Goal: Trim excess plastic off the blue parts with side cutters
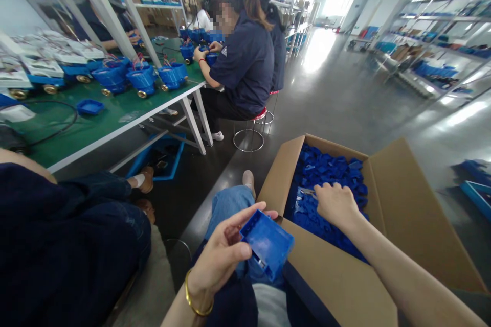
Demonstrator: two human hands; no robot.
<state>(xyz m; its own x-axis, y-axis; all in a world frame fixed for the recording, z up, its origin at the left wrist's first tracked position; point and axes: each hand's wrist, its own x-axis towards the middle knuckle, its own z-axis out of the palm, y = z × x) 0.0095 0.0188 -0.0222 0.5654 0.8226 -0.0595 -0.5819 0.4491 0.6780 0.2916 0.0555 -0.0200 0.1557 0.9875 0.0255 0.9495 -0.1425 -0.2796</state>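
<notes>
My left hand (226, 245), with a gold bangle at the wrist, grips a shallow blue plastic housing (268, 242) by its left edge, above my lap. The housing's flat face is turned up, and a small metallic bit shows near its lower edge. My right hand (337, 204) is closed in a fist over the open cardboard box (333, 276). From its fingers a slim grey metallic tool (306, 191) sticks out to the left; its exact kind is not clear. Under that hand lie many small blue plastic parts (326, 163) filling the box.
On the left, a green-topped workbench (126, 112) carries blue wheeled assemblies (141, 79) and a small blue tray (90, 107). A co-worker (245, 61) sits on a stool at it. Another person's legs (103, 209) are close on my left. A blue crate (176, 163) stands under the bench.
</notes>
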